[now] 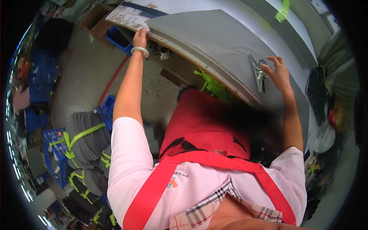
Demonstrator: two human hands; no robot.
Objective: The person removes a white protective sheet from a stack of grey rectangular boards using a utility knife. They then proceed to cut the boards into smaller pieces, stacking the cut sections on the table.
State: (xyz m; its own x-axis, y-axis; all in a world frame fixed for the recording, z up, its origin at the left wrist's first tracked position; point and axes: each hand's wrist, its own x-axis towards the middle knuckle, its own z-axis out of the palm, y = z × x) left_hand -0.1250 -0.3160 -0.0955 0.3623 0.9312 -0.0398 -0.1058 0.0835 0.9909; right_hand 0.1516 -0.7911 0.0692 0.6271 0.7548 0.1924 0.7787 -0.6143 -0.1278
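Observation:
A large grey sheet (207, 34) covers the table, lying over layers whose edges show along the near side. My left hand (140, 38), with a pale bangle at the wrist, is closed at the sheet's far left corner; its fingertips appear to pinch the edge. On the right of the sheet lies a long silver metal clip (257, 73) with a dark ring beside it. My right hand (280, 73) hovers just right of that clip, fingers apart and bent, holding nothing that I can see.
Under the table are a blue bin (119, 40), a white mug (164, 53) and bright green strips (214, 86). Stacks of grey pieces (86, 134) tied with green bands stand on the floor at left, near a blue crate (57, 153). A cardboard box (97, 21) is far left.

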